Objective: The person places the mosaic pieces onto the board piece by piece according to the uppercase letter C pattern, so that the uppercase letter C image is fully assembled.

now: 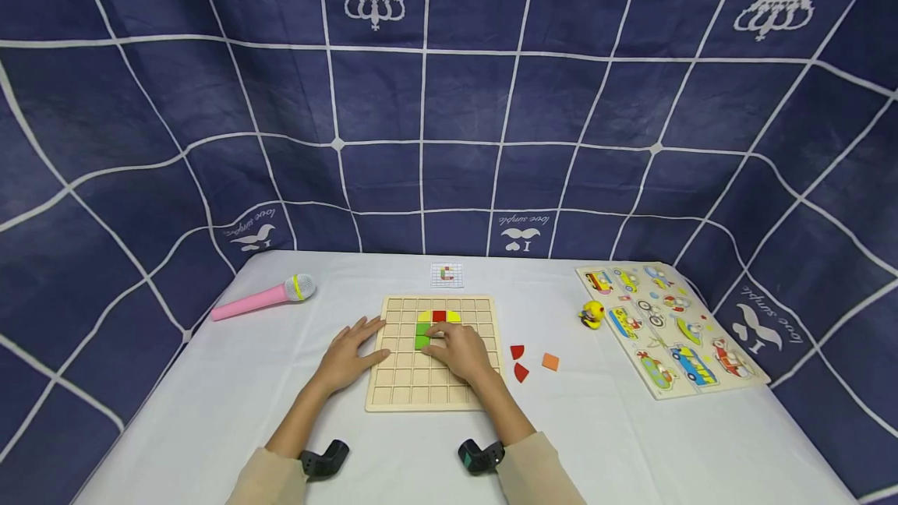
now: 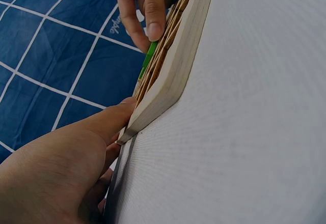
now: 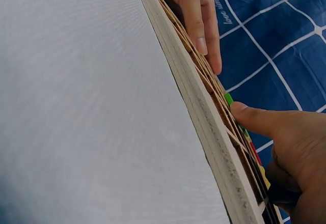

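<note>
A wooden grid board lies at the middle of the white table. In its upper cells sit yellow pieces, a red piece and a green piece. My left hand rests with straight fingers on the board's left edge; in the left wrist view its thumb touches the board's corner. My right hand is on the board, and its fingertips pinch the green piece, which stands slightly above the grid.
A pink microphone lies at the left. A small pattern card sits behind the board. Two red pieces and an orange piece lie right of it, then a yellow duck toy and a vehicle puzzle board.
</note>
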A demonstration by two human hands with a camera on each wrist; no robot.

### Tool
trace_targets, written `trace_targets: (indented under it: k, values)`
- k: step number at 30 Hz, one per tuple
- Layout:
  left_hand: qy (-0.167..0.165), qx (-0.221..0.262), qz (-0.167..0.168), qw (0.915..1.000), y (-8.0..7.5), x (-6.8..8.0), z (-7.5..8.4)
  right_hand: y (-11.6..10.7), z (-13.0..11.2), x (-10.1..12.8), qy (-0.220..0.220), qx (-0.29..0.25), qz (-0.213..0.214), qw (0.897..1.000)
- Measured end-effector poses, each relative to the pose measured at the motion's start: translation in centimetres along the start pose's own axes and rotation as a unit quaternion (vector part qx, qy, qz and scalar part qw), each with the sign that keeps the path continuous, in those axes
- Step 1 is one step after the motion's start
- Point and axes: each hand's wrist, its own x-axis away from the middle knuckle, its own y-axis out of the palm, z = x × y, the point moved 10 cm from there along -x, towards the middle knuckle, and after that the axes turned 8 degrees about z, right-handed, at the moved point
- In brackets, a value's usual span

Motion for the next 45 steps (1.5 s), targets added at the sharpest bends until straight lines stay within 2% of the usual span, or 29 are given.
trace_targets:
  k: [12, 19, 26, 30, 35, 40, 45]
  values:
    - [0.001, -0.001, 0.001, 1.0000, 0.0, -0.1, 0.2, -0.2, 0.2, 0.0, 0.005, -0.014, -0.006, 1.000]
    - [0.008, 0.002, 0.012, 0.9999, 0.0, -0.1, 0.0, -0.1, 0.4, 0.1, 0.013, -0.017, -0.012, 1.000]
    - [0.004, 0.008, 0.008, 0.9999, 0.3, 0.0, 0.0, -0.6, 0.4, 0.3, 0.003, -0.031, -0.025, 0.999]
    - [0.003, 0.005, 0.001, 1.0000, 0.5, 0.0, 0.1, -2.0, 0.9, 0.4, 0.004, -0.037, -0.025, 0.999]
    - [0.002, 0.004, -0.001, 1.0000, 0.5, 0.0, 0.2, -5.2, 2.4, 0.5, 0.010, -0.038, -0.017, 0.999]
    - [0.004, 0.003, 0.002, 1.0000, 0.2, -0.1, 0.2, -8.2, 5.0, 0.9, 0.025, -0.032, -0.014, 0.999]
    - [0.008, 0.001, 0.008, 0.9999, -0.1, -0.1, 0.2, -9.2, 8.4, 1.7, 0.062, -0.026, -0.038, 0.997]
